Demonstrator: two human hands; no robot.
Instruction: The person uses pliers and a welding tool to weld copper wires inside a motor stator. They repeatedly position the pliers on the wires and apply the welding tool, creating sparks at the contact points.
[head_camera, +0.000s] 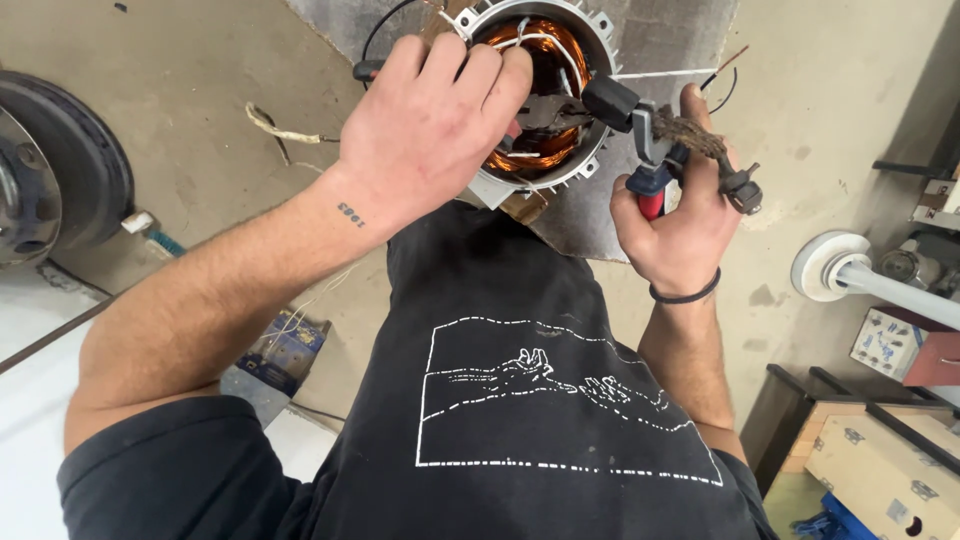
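A motor stator with copper windings inside a finned grey housing lies on the floor ahead of me. My left hand reaches over its rim, fingers curled down into the windings among white leads. My right hand grips the red and blue handles of pliers, whose jaws reach into the stator bore near my left fingertips. A frayed brown cord with a dark end runs across my right fingers.
A metal sheet lies under the stator on the concrete floor. A dark wheel hub sits at the left, a white round part on a grey tube at the right, wooden boxes at lower right.
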